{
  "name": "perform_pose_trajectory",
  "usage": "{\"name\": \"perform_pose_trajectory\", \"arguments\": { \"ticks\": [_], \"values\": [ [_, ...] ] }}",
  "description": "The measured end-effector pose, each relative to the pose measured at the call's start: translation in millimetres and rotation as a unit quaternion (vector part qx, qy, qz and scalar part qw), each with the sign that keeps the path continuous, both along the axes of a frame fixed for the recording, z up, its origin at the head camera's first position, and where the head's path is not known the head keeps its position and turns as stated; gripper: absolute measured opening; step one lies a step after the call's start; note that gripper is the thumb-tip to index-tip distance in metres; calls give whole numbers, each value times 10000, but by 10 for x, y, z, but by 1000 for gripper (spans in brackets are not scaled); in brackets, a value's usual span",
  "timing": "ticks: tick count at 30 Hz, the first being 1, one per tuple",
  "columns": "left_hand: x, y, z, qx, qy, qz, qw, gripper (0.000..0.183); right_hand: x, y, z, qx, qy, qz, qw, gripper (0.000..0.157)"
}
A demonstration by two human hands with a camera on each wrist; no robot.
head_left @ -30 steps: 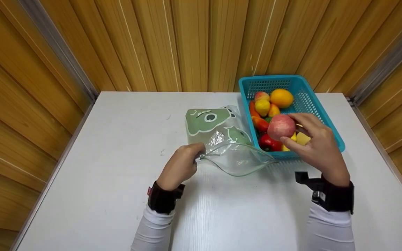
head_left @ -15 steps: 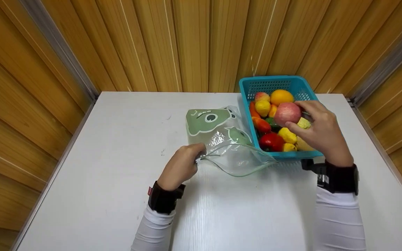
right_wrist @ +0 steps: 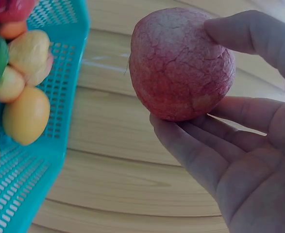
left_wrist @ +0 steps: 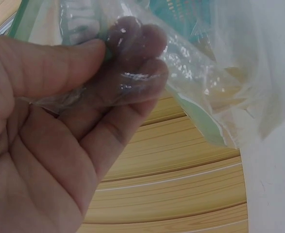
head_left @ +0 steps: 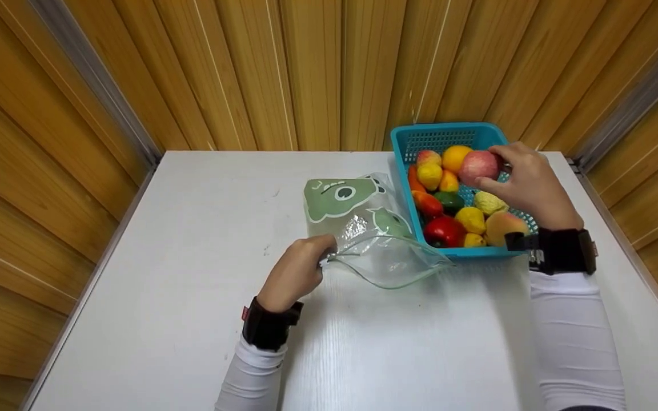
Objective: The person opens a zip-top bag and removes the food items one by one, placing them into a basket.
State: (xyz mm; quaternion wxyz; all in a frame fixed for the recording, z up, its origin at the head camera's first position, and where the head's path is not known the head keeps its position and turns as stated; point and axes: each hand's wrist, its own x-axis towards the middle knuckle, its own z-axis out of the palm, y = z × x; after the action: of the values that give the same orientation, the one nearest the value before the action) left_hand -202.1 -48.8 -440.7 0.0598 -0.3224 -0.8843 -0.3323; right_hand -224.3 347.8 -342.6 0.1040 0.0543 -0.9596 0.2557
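Observation:
My left hand pinches one edge of a clear zip bag between thumb and fingers; the left wrist view shows the film over the fingertips. The bag lies on the table with its mouth gaping toward me, and green cartoon prints mark its far part. My right hand holds a wrinkled pinkish-red apple above the back right of the blue basket. In the right wrist view the thumb is on one side of the apple and the fingers on the other.
Several fruits and vegetables lie in the basket: an orange fruit, a red tomato-like one, a peach, a dark green one and yellow ones. The basket stands close beside the bag on the white table. Wood-patterned walls enclose it.
My right hand has moved away from me and slightly right with the apple, from the basket's near part to above its back right. The left hand and bag have stayed in place.

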Motion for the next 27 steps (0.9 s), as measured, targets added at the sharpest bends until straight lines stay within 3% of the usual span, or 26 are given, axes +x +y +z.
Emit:
{"name": "perform_pose_trajectory", "arguments": {
  "ticks": [10,27],
  "values": [
    [-15,8,-9,19,9,1,10000,39,-293,160,-58,172,-838,-3,9963,63],
    [-8,7,-4,9,-10,-2,10000,40,-654,342,-435,-7,-1635,-108,9865,57]
  ]
}}
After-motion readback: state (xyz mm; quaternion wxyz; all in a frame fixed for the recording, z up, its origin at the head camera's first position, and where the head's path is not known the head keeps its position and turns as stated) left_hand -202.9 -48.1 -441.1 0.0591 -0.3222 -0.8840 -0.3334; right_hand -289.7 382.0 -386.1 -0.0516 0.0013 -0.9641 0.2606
